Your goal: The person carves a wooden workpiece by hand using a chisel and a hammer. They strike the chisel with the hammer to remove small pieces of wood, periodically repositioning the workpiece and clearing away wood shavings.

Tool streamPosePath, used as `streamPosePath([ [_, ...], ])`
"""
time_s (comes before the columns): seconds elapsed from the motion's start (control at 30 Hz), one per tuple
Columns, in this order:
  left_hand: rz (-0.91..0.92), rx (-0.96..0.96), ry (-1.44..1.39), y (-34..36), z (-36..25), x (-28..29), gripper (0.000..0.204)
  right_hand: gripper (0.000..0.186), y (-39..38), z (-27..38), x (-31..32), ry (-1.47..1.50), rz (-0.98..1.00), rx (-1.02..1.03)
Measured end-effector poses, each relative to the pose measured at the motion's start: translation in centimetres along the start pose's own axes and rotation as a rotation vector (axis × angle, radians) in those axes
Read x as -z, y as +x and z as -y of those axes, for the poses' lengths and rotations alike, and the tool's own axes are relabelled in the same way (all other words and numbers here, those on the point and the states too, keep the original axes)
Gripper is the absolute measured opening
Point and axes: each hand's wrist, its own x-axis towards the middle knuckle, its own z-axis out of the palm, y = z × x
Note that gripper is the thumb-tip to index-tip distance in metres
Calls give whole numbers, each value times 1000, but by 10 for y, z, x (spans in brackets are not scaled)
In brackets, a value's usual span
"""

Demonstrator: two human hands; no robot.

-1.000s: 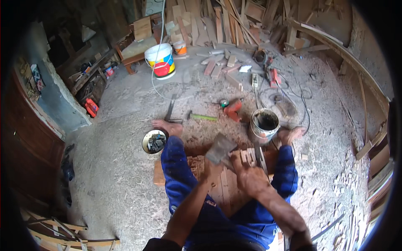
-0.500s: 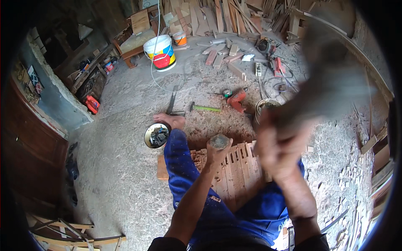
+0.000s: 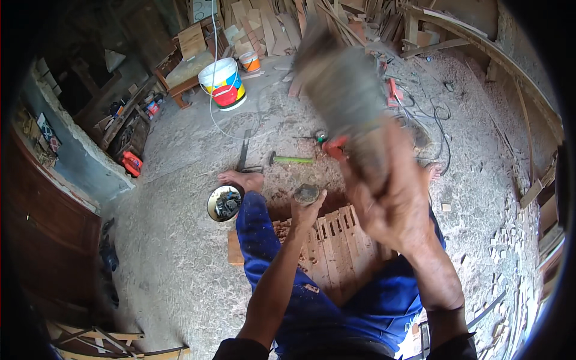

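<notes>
My right hand [image 3: 396,201] is wrapped around the handle of a wooden mallet [image 3: 351,93], raised close to the camera and smeared by motion. Below and to its left, my left hand [image 3: 305,215] grips a chisel [image 3: 306,194] upright; only its round, battered handle end shows, and its blade is hidden. Under that hand lies a row of wooden strips [image 3: 339,255] side by side, with dark slots cut near their far ends. Reddish wood chips [image 3: 281,231] cover the left strips. My legs in blue trousers flank the row.
Beyond the wood lie a green-handled hammer [image 3: 292,159], a red power drill [image 3: 335,147] and a metal square [image 3: 244,151]. A bowl of dark metal parts [image 3: 226,204] stands by my left foot. Farther off are a colourful bucket [image 3: 223,87], a small orange bucket [image 3: 249,61] and stacked boards [image 3: 264,27].
The mallet has swung from the upper right toward the middle, its head now farther left. My left hand still holds the chisel over the strips. The view has shifted slightly.
</notes>
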Motion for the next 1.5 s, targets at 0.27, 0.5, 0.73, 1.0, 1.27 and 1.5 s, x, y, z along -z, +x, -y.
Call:
streamPosePath([
  [0.27, 121, 105, 36, -72, -16, -1, 26, 78, -124, -72, -24, -269, 993, -397],
  [0.5, 153, 422, 22, 25, 69, 7, 4, 63, -58, -70, -32, -102, 769, -450],
  [0.73, -218, -17, -148, 15, 31, -27, 23, 66, -45, -124, -68, -281, 1109, -311],
  [1.0, -160, 779, 85, 102, 125, -9, 25, 65, -126, -114, -46, 195, 627, -743],
  [1.27, -117, 937, -63, 111, 171, -6, 20, 64, -234, -84, -62, 790, 191, -1541],
  [1.5, -45, 842, 20, 102, 152, -3, 19, 48, -269, -95, -57, 822, 286, -1610],
])
